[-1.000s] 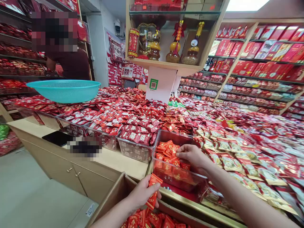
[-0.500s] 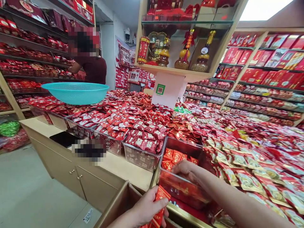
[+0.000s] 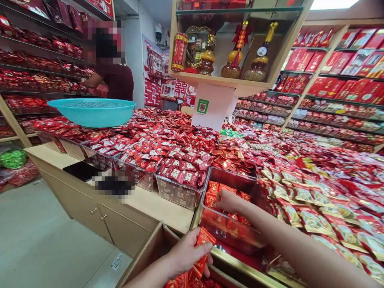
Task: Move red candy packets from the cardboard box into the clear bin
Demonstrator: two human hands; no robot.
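Observation:
My left hand (image 3: 187,252) is closed around a few small red wrapped packets (image 3: 203,244) with gold print. It is above a cardboard box (image 3: 156,242), low in the view, where more red packets (image 3: 180,281) lie. Inside a clear plastic bin (image 3: 231,228), my right hand (image 3: 227,201) is curled with its fingers down at the red packets (image 3: 211,200) there. Its fingertips are partly hidden, so whatever they pinch cannot be made out. Packets of the same kind cover part of the bin's floor.
Clear bins (image 3: 180,196) heaped with red packets stand along the wooden counter (image 3: 162,210). Gold-edged packets (image 3: 315,196) spread out on the right. A turquoise basket (image 3: 93,114) rests on the heap at left. A display cabinet (image 3: 222,82) hangs overhead. Another person (image 3: 115,82) stands by the left shelves.
My right hand has shifted slightly up and left within the bin, its fingers now more curled. The left hand still holds its packets. The camera view has tilted down a little.

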